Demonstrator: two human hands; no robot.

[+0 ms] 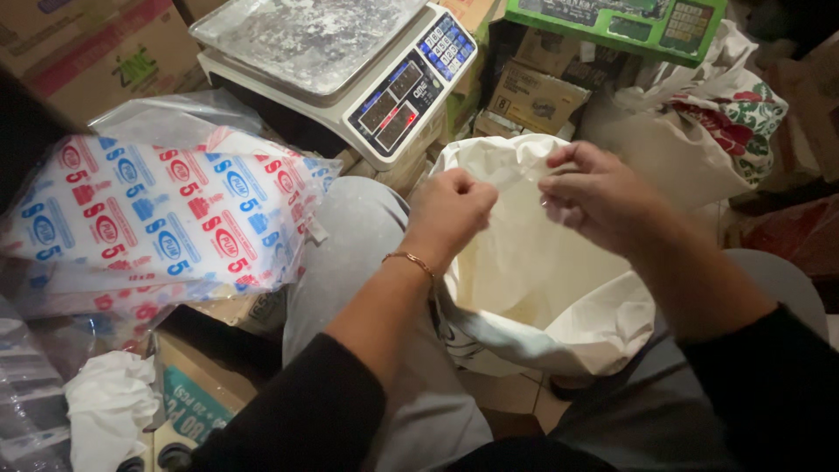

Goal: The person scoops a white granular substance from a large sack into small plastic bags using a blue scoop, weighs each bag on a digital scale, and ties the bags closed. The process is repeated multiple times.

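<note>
My left hand (pixel 447 214) and my right hand (pixel 594 194) are raised close together above an open white sack (pixel 559 323) that stands between my knees. Both pinch a thin clear plastic bag (pixel 521 179), which is hard to make out against the sack. A thin gold bracelet rings my left wrist. The sack's inside looks pale and powdery; its contents are not clearly visible.
A white electronic scale (pixel 350 65) with a metal pan stands just beyond my hands. A stack of printed plastic bags (pixel 166 214) lies at left. Cardboard boxes (pixel 533 96) and a patterned cloth bag (pixel 725 122) crowd the back. Crumpled white plastic (pixel 109 406) lies at lower left.
</note>
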